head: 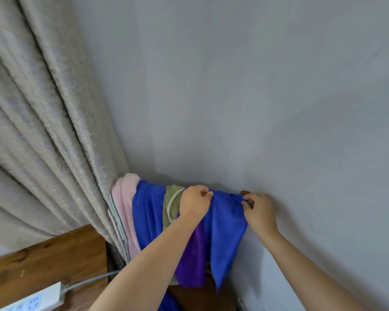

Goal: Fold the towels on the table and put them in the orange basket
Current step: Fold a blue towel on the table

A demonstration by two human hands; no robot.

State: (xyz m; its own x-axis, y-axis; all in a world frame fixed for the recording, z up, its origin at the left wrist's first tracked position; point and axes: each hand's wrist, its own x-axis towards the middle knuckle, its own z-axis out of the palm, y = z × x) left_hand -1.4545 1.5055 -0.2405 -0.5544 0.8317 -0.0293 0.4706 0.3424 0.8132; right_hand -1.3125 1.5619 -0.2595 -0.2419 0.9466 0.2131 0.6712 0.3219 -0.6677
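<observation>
Grip: my left hand (194, 202) and right hand (259, 211) each pinched the top edge of the blue towel (225, 232) hanging by the wall | Risk: pulling could drag the purple towel (193, 261) down, I judged | Count: five towels showing—two blue, one purple, one green (172, 205), one pink (124, 198) | Basket: not visible

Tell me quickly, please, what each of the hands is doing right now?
Left hand: closed, pinching the top edge of the blue towel.
Right hand: closed, pinching the same towel's other top corner.
</observation>
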